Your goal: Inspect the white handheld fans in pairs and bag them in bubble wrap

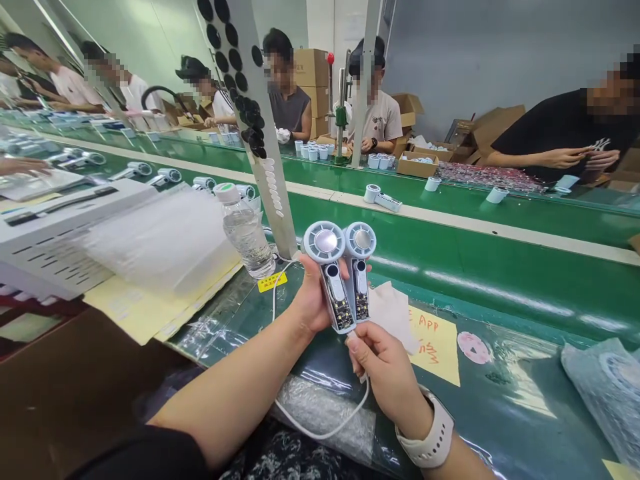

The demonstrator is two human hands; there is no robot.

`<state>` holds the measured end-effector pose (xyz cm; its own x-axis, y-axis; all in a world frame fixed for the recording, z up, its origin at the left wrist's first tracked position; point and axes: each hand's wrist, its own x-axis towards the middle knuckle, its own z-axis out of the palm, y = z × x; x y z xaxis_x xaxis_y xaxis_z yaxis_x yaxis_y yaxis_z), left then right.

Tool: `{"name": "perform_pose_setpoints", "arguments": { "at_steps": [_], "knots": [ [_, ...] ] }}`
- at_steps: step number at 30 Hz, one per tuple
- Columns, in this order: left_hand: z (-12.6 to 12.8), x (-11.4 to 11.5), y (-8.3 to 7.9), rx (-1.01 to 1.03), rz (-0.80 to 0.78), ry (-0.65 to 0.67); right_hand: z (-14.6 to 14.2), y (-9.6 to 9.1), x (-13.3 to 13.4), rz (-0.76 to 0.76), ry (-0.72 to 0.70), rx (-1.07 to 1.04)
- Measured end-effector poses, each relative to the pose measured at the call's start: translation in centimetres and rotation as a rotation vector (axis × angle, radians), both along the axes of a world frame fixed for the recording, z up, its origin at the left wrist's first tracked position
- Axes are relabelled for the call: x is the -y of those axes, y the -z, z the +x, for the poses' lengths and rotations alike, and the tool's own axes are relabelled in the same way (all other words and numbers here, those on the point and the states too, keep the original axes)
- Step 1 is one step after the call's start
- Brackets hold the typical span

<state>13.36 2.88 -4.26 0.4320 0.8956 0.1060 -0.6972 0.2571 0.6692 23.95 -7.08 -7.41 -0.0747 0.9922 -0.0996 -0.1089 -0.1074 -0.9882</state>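
Note:
Two light-blue handheld fans stand side by side in my left hand (314, 297), whose fingers wrap round their handles. The nearer fan (334, 277) and the other fan (361, 273) both have a round slotted head with a silver centre. Their handles are open at the front and show black circuit boards with small lit spots. My right hand (380, 357) pinches the end of a white cable (323, 437) at the bottom of the handles. Whether its plug is fully in a fan is hidden by my fingers. The cable loops down over bubble wrap (325, 407).
A water bottle (245, 230) stands left of a slanted metal post (273, 180). A yellow note (435, 343) and white tissue lie to the right, with a bagged item (607, 393) beyond. Another fan (383, 199) lies on the green conveyor (475, 267). Several people work across it.

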Motion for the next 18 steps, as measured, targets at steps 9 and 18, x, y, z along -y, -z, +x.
{"name": "perform_pose_setpoints", "arguments": {
  "at_steps": [9,18],
  "knots": [
    [0.7,0.6,1.0,-0.051,0.038,-0.097,-0.4,0.9,0.3,0.007,0.094,0.001],
    [-0.1,0.3,-0.3,0.075,-0.083,-0.018,0.5,0.3,0.2,0.156,0.131,0.14]
  ]
}}
